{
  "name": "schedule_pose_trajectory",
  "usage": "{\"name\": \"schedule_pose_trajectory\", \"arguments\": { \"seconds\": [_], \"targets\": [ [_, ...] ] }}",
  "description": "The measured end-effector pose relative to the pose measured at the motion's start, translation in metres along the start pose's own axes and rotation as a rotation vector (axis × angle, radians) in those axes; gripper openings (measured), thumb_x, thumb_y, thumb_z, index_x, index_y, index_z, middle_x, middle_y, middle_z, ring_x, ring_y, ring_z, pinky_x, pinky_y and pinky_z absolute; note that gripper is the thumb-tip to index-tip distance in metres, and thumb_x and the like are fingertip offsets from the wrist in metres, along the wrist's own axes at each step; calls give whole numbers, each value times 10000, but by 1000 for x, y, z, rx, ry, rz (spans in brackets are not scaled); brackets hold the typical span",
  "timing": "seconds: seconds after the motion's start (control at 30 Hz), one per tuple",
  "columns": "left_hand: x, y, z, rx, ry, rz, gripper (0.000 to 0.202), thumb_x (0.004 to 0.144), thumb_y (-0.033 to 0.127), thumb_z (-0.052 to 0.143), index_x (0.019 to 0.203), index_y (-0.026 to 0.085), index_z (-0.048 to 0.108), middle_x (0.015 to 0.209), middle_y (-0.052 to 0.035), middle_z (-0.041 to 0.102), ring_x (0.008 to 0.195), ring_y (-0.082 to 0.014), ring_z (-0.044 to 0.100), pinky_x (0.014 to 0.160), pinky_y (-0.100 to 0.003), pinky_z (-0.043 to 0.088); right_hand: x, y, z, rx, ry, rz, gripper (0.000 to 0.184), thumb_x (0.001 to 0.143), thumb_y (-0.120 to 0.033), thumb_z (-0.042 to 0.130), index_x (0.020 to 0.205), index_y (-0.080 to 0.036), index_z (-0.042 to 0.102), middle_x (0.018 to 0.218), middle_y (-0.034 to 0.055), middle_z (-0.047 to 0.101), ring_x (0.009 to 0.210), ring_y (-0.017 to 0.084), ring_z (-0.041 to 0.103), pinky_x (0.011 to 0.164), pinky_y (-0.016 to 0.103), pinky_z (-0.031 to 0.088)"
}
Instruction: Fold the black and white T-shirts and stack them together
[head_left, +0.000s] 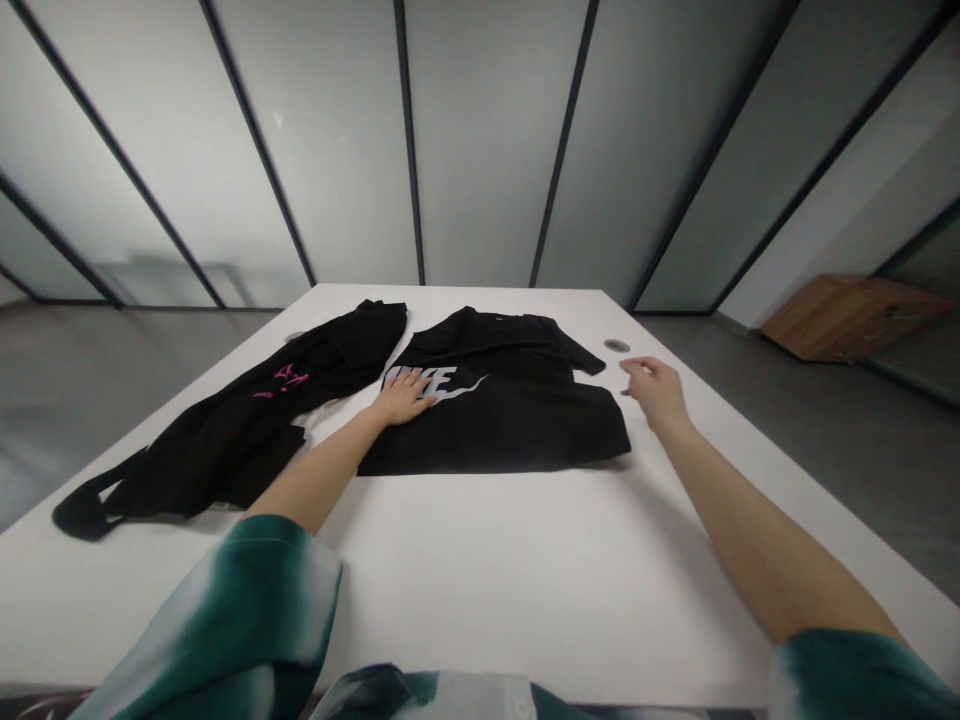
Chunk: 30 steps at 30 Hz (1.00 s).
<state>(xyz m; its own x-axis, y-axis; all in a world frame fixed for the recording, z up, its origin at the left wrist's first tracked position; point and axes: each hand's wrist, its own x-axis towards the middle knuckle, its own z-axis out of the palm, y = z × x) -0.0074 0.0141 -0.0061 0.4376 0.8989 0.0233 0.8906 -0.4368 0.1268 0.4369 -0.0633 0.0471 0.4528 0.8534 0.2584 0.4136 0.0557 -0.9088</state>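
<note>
Head view: looking forward and down across a white table [480, 590], with both bare forearms reaching out from tie-dyed sleeves.

Left hand [403, 398]: open and flat, fingers spread a little, palm pressed on the T-shirt's printed front, gripping nothing.

Right hand [656, 392]: open, fingers loosely curved and narrowing toward the tips, holding nothing; it is raised just beside the T-shirt's right edge.

Black T-shirt [510, 400]: soft matte cotton-like knit lying flat in the middle of the table, collar toward the far edge, one short sleeve jutting right, its near hem a long straight edge. Large white lettering and a thin curved swoosh-like mark cross the chest, partly covered by the left hand.

Black track pants [225, 440]: a bunched, rumpled length of dark fabric lying diagonally left of the T-shirt and just beside it, with pink lettering on one leg and a narrow cuff at the near left.

Table: smooth, pale, matte top, with a round metal grommet [616, 345] set near the far edge.

Sleeves: glossy teal-and-white tie-dye fabric, left [217, 620] and right [847, 675].

Surroundings: frosted glass panels [487, 140] in thin dark frames, grey floor [112, 360], and a wooden panel [851, 318] at far right.
</note>
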Motion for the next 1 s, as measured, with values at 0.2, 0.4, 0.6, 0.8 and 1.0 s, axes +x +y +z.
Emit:
{"name": "schedule_pose_trajectory", "arguments": {
  "seconds": [0.2, 0.4, 0.6, 0.8, 1.0],
  "targets": [
    [5, 10, -33, 74, 18, 89, 625, 862, 625, 473, 1246, 161, 640, 1207, -159, 638, 1140, -318, 579, 1003, -410, 414, 18, -2, 2, -221, 154, -217, 214, 848, -386, 516, 833, -207, 633, 609, 18, 599, 593, 201, 589, 579, 319, 498],
    [8, 31, -16, 60, 70, -32, 635, 940, 585, 347, 1379, 170, 544, 1455, -176, 482, 1351, -351, 425, 1099, -487, 329, -9, 5, 70, -796, -500, -387, 516, 906, -507, 502, 1292, -185, 615, 1374, 159, 586, 1270, 325, 532, 1052, 456, 413],
    [7, 29, -2, 12, -58, -128, 766, 928, 686, 271, 1532, 219, 337, 1632, -155, 206, 1496, -369, 176, 1165, -557, 193, -14, 27, 83, -1045, -582, -250, 784, 938, -661, 330, 1540, -158, 338, 1613, 169, 253, 1487, 350, 208, 1173, 494, 234],
    [3, 37, -11, 55, -109, -154, 774, 920, 699, 271, 1534, 229, 328, 1628, -143, 224, 1490, -361, 201, 1160, -533, 212, -11, 25, 73, -1111, -628, -285, 834, 926, -712, 253, 1543, -157, 328, 1606, 161, 278, 1471, 344, 260, 1163, 468, 261],
    [-7, 52, -44, 128, -67, -175, 674, 902, 671, 350, 1267, 160, 594, 1213, -184, 662, 1123, -355, 622, 934, -433, 456, -23, -11, 58, -1197, -571, -280, 664, 942, -649, 312, 1265, -168, 636, 1231, 191, 662, 1118, 345, 629, 913, 446, 470]
  ]
}}
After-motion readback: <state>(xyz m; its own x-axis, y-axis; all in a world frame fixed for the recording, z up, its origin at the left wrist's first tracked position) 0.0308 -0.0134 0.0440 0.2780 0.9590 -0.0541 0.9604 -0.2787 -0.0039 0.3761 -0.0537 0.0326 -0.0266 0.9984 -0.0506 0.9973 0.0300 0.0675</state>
